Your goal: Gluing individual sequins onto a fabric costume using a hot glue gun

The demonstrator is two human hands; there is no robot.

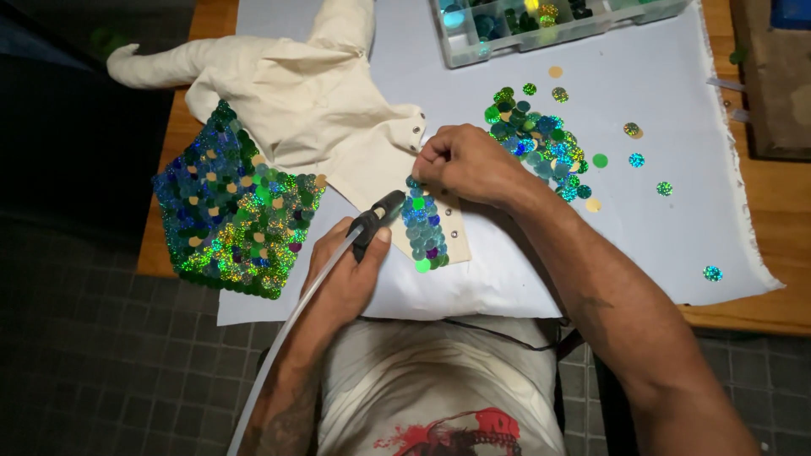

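Sequin-gluing step, I judge: my left hand (342, 274) clenched round black glue gun with white stick (372, 221), nozzle at cream fabric strip half covered in blue-green sequins (427, 232). Right hand (465, 162) pinches strip's top edge. Next needs another disc from loose sequin pile (541, 139). Clear compartment box (541, 21) holds sorted sequins.

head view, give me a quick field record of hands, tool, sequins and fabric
left hand: grips a black glue tool with a clear tube, tip by the strip
right hand: fingertips pinched at the top of the sequin strip
loose sequins: green and blue pile right of that hand
sequined panel: lies left, on cream fabric
compartment box: top edge
surface: white sheet
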